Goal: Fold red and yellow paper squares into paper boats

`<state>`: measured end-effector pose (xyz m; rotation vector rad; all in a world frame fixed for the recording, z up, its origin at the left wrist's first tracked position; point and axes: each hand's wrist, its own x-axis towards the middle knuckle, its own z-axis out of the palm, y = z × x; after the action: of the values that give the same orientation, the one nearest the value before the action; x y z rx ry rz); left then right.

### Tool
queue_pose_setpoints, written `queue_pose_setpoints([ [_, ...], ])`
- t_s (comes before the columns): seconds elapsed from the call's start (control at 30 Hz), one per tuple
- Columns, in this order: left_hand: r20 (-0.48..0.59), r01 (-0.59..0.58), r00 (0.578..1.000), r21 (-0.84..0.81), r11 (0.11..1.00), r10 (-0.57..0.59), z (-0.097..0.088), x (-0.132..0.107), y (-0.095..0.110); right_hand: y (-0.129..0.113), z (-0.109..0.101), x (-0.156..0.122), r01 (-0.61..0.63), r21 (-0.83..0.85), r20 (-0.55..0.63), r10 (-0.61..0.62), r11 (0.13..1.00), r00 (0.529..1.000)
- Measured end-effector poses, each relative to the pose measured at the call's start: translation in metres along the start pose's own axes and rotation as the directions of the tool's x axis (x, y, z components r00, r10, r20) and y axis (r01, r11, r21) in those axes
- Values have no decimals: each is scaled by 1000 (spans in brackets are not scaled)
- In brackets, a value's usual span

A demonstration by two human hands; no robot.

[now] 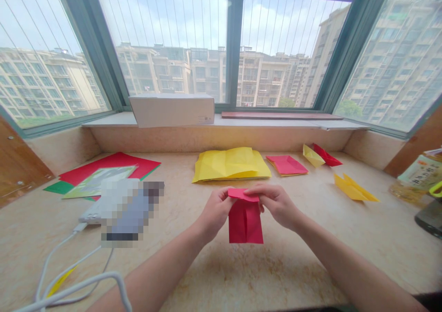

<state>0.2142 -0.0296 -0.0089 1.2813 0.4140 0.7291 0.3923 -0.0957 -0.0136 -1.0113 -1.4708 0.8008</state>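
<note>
Folding step: best to square the top flap [238, 193] of the red paper [254, 226] with the side edges, then press its crease evenly from the middle outward (centre slit [246, 222] should run straight, I'd say). Left hand [217, 209] and right hand [277, 202] both pinch the paper, one at each upper side; its body extends below the grip, toward the wearer, yellow sheets [226, 164] just beyond.

Daylight fills the windows [233, 44]; the counter [179, 206] is mottled.
</note>
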Motion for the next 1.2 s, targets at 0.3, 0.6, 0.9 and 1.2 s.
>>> queue_pose_setpoints([
  [0.3,-24,62,998,-42,997,-63,1,-1,1,0,-2,1,0,-68,-67,-4,998,998],
  [0.6,-56,23,998,107,994,-17,3,-1,2,-3,-3,3,-96,-21,-61,94,995,994],
  [0.9,39,3,999,262,965,-14,0,-1,-3,3,4,2,-33,-159,-136,11,987,991],
  [1.2,123,16,990,366,930,-66,-2,-2,0,-5,2,2,-48,-305,-172,-5,951,985],
])
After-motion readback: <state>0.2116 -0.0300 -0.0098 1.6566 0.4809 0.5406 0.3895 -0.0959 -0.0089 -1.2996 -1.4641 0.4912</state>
